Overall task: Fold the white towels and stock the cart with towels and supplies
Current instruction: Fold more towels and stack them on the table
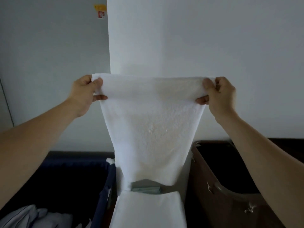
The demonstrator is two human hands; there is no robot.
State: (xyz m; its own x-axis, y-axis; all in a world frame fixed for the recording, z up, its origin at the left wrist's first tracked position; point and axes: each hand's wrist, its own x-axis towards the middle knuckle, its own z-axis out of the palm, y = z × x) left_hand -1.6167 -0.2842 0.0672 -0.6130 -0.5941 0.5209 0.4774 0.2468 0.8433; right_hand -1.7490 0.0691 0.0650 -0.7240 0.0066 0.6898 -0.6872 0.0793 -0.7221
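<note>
Left hand (83, 94): raised in front of the wall (197, 38); fingers and thumb clenched on the upper left corner of the white towel (153, 125)
Right hand (220, 96): up at the same height; it pinched the upper right corner the same way, thumb on the near face
White towel: in the air, stretched flat between both hands; top edge taut and level; the cloth hung straight down; its lower left corner reached the folded towel (146, 209), though I could not tell if they touched
Folded towel: flat at the bottom centre, directly under the hanging one; something grey-green showed just behind it, too hidden to name
Blue bag (105, 178): at the left, with pale linen (28, 216) crumpled inside
Brown bin (213, 186): at the right, dark inside
Stickers (100, 12): yellow and red, high on the wall at the left
</note>
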